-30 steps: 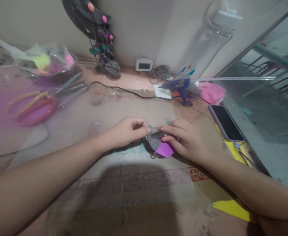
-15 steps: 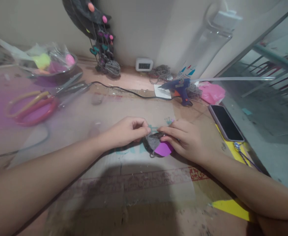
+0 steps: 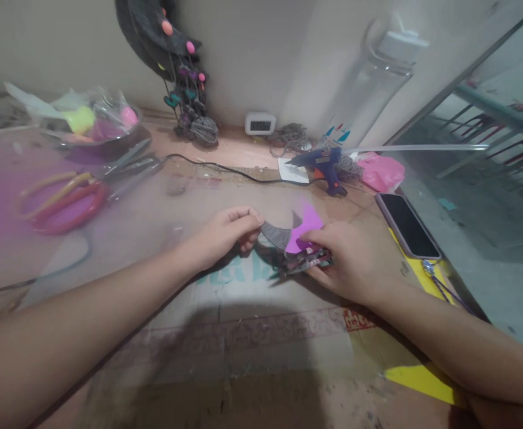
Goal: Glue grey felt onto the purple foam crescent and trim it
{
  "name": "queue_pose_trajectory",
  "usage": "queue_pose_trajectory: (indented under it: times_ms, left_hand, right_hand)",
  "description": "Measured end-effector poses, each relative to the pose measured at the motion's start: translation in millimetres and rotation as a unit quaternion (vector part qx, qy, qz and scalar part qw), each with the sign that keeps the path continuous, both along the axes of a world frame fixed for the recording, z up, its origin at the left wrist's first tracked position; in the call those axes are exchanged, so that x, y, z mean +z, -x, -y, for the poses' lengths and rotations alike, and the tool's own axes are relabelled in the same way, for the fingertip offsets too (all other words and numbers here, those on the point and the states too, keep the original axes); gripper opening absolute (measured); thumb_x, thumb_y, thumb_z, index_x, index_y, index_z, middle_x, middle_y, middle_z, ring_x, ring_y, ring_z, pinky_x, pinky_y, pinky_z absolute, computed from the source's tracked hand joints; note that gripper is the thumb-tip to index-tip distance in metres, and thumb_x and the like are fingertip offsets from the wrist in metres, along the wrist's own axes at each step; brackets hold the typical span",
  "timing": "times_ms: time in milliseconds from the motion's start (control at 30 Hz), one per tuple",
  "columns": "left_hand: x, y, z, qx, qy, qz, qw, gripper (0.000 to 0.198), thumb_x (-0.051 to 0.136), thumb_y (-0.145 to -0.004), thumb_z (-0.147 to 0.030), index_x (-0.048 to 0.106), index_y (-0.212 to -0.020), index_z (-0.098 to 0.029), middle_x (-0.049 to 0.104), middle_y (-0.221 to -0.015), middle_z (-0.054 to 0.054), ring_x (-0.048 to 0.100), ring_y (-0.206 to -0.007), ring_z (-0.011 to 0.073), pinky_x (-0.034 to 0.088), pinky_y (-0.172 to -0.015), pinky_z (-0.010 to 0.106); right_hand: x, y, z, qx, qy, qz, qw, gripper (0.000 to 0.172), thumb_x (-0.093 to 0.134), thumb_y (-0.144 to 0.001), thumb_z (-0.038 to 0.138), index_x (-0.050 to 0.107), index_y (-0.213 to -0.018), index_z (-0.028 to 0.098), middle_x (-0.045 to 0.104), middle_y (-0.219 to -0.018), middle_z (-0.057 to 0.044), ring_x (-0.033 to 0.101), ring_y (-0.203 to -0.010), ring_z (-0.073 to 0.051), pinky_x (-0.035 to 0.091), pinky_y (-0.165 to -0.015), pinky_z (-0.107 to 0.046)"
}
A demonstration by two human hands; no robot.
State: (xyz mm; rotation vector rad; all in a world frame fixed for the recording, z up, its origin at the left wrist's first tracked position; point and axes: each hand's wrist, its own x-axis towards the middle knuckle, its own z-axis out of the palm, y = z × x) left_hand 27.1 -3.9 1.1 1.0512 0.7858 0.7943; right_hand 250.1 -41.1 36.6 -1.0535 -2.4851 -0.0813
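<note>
Left hand: thumb and fingers closed in a pinch at the end of the gray yarn
Right hand: thumb pressed on the purple paper, fingers curled beneath; a dark tool, kind unclear, also in grasp
Paper: between both hands over the work surface, yarn band adjoining its left side
Glue gun: beyond the hands, near the phone
Scissors: far left, beyond the left forearm
</note>
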Motion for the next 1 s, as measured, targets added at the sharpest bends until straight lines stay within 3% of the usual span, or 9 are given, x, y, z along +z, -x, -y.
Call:
queue_pose_trajectory:
  times_ms: [133, 267, 400, 467, 533, 700, 800, 900, 1000]
  left_hand:
    - [1.6, 1.7, 0.5, -0.023, -0.008, -0.004, 1.000, 0.025, 0.058, -0.084, -0.032, 0.048, -0.065, -0.018, 0.048, -0.053, -0.005, 0.043, -0.048, 0.0077, 0.037, -0.048, 0.021]
    - [0.8, 2.3, 1.8, -0.005, -0.104, -0.038, 0.994, 0.024, 0.064, -0.081, -0.039, 0.059, -0.084, -0.016, 0.054, -0.068, -0.003, 0.049, -0.058, 0.0074, 0.040, -0.055, 0.020]
    - [-2.5, 1.0, 2.1, 0.018, -0.164, -0.044, 0.985, 0.041, 0.073, -0.075, -0.036, 0.060, -0.111, -0.019, 0.061, -0.090, 0.000, 0.058, -0.080, 0.0112, 0.046, -0.073, 0.022]
    - [-1.3, 0.9, 2.6, 0.001, -0.154, -0.089, 0.984, 0.038, 0.068, -0.079, -0.038, 0.062, -0.111, -0.019, 0.065, -0.096, 0.002, 0.061, -0.087, 0.0136, 0.046, -0.076, 0.024]
    - [1.6, 1.1, 3.4, -0.014, -0.153, -0.142, 0.978, 0.031, 0.064, -0.082, -0.040, 0.066, -0.103, -0.018, 0.069, -0.095, 0.004, 0.061, -0.084, 0.0146, 0.047, -0.072, 0.024]
    - [8.4, 2.2, 5.1, -0.021, -0.149, -0.193, 0.970, 0.026, 0.060, -0.083, -0.040, 0.067, -0.087, -0.016, 0.069, -0.079, 0.002, 0.057, -0.065, 0.0109, 0.042, -0.057, 0.020]
    - [10.8, 1.8, 5.8, -0.023, -0.121, -0.200, 0.972, 0.025, 0.062, -0.082, -0.040, 0.067, -0.087, -0.016, 0.067, -0.074, 0.000, 0.054, -0.057, 0.0088, 0.040, -0.053, 0.019]
    - [11.9, 0.6, 6.0, -0.034, -0.113, -0.212, 0.970, 0.025, 0.065, -0.079, -0.038, 0.068, -0.093, -0.017, 0.068, -0.075, -0.001, 0.053, -0.056, 0.0090, 0.040, -0.052, 0.020]
    - [11.8, -0.6, 6.1, -0.039, -0.112, -0.220, 0.968, 0.024, 0.065, -0.079, -0.035, 0.067, -0.096, -0.018, 0.065, -0.068, -0.002, 0.050, -0.050, 0.0087, 0.038, -0.048, 0.020]
  right_hand:
    - [2.5, -2.7, -2.6, -0.052, 0.009, 0.042, 0.998, 0.016, 0.053, -0.079, 0.015, 0.067, -0.086, 0.017, 0.068, -0.071, -0.006, 0.059, -0.065, -0.017, 0.039, -0.059, -0.028]
    - [-4.9, -1.9, 0.3, -0.091, 0.074, -0.166, 0.979, 0.008, 0.055, -0.080, 0.018, 0.061, -0.085, 0.019, 0.065, -0.071, -0.002, 0.057, -0.061, -0.013, 0.041, -0.056, -0.025]
    - [-12.1, 9.3, 4.1, -0.122, 0.310, -0.347, 0.877, 0.013, 0.058, -0.084, 0.033, 0.054, -0.084, 0.020, 0.056, -0.066, 0.003, 0.049, -0.054, -0.010, 0.040, -0.051, -0.022]
    - [-15.4, 15.6, 4.7, -0.094, 0.420, -0.371, 0.823, 0.022, 0.061, -0.083, 0.040, 0.055, -0.089, 0.019, 0.056, -0.069, 0.002, 0.050, -0.057, -0.011, 0.041, -0.052, -0.023]
    - [-18.8, 20.2, 5.0, -0.073, 0.477, -0.368, 0.795, 0.026, 0.062, -0.082, 0.042, 0.055, -0.090, 0.019, 0.057, -0.074, 0.001, 0.051, -0.062, -0.011, 0.043, -0.057, -0.024]
    - [-25.6, 20.3, 5.6, -0.066, 0.492, -0.364, 0.788, 0.025, 0.063, -0.082, 0.041, 0.052, -0.083, 0.019, 0.055, -0.078, 0.000, 0.050, -0.069, -0.012, 0.043, -0.063, -0.025]
    - [-28.5, 14.5, 4.4, -0.044, 0.493, -0.413, 0.764, 0.024, 0.064, -0.083, 0.041, 0.056, -0.088, 0.019, 0.052, -0.075, 0.002, 0.046, -0.065, -0.010, 0.040, -0.059, -0.023]
    - [-31.1, 8.4, -0.2, -0.043, 0.467, -0.494, 0.732, 0.021, 0.060, -0.086, 0.039, 0.060, -0.093, 0.019, 0.042, -0.064, 0.006, 0.033, -0.052, -0.007, 0.027, -0.047, -0.020]
    - [-31.9, 4.5, -6.0, -0.061, 0.432, -0.533, 0.725, 0.023, 0.058, -0.088, 0.040, 0.061, -0.094, 0.019, 0.030, -0.057, 0.008, 0.023, -0.048, -0.007, 0.016, -0.044, -0.022]
